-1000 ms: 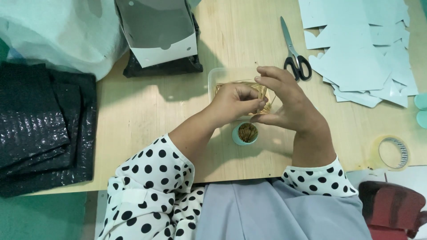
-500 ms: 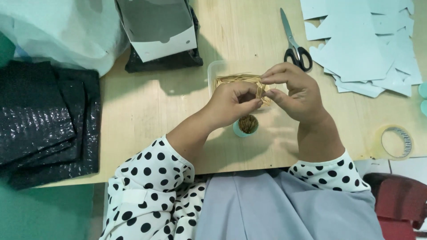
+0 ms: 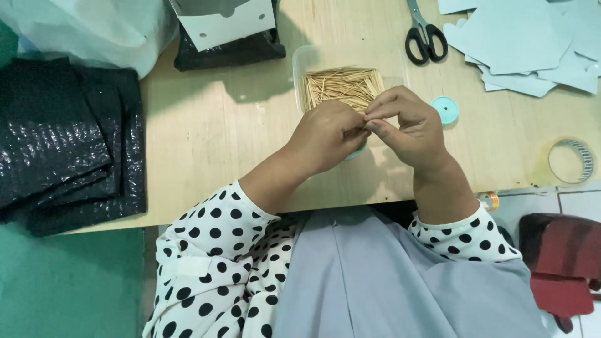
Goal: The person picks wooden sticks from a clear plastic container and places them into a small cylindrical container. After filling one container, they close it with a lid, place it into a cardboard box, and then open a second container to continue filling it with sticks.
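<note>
Wooden toothpicks (image 3: 341, 85) fill the clear tub (image 3: 300, 62) beyond my hands. My left hand (image 3: 325, 134) and right hand (image 3: 410, 128) meet fingertip to fingertip, pinched closed; what they grip is hidden.

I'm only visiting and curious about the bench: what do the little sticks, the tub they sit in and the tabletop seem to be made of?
The sticks look like pale bare wood, thin and matte, probably toothpicks. The tub seems to be clear plastic: the tabletop shows through its rim. The tabletop looks like light plywood or wood board with faint grain and a dull finish. Both hands, left hand and right hand, meet just in front of the tub.
</note>
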